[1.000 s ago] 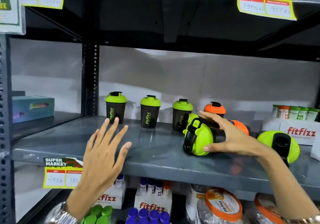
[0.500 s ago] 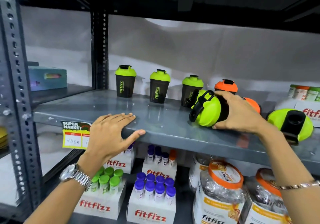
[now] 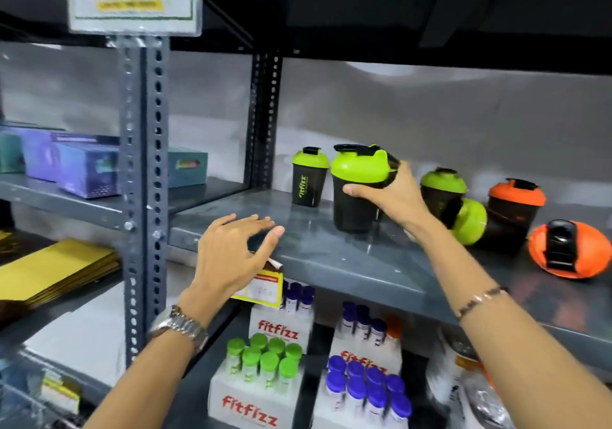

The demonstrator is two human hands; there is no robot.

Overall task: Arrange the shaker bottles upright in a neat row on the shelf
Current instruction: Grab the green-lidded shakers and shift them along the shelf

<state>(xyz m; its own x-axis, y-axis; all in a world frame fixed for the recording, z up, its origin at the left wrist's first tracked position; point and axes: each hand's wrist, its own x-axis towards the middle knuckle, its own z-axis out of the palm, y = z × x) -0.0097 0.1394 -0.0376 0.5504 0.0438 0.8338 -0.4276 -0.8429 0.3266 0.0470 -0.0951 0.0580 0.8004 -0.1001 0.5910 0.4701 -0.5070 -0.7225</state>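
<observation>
My right hand (image 3: 392, 193) grips a large green-lidded black shaker bottle (image 3: 356, 190), held upright with its base on or just above the grey shelf (image 3: 347, 259). A small green-lidded shaker (image 3: 309, 177) stands upright behind it to the left. Right of my hand stands another green-lidded shaker (image 3: 442, 187); a green-lidded one (image 3: 468, 221) lies on its side in front of it. An orange-lidded shaker (image 3: 515, 203) stands upright, and another orange-lidded one (image 3: 568, 249) lies tipped at the far right. My left hand (image 3: 235, 253) hovers open at the shelf's front edge.
A perforated steel upright (image 3: 144, 170) stands left of my left hand. Boxes of small capped bottles (image 3: 261, 379) fill the shelf below. A price tag (image 3: 265, 286) hangs off the shelf edge. Blue boxes (image 3: 82, 167) and yellow packets (image 3: 56, 269) sit on the left rack.
My right hand has turned the large green-lidded shaker from lying on its side to upright and carried it left. My left hand has lifted off the shelf edge. The view has swung left.
</observation>
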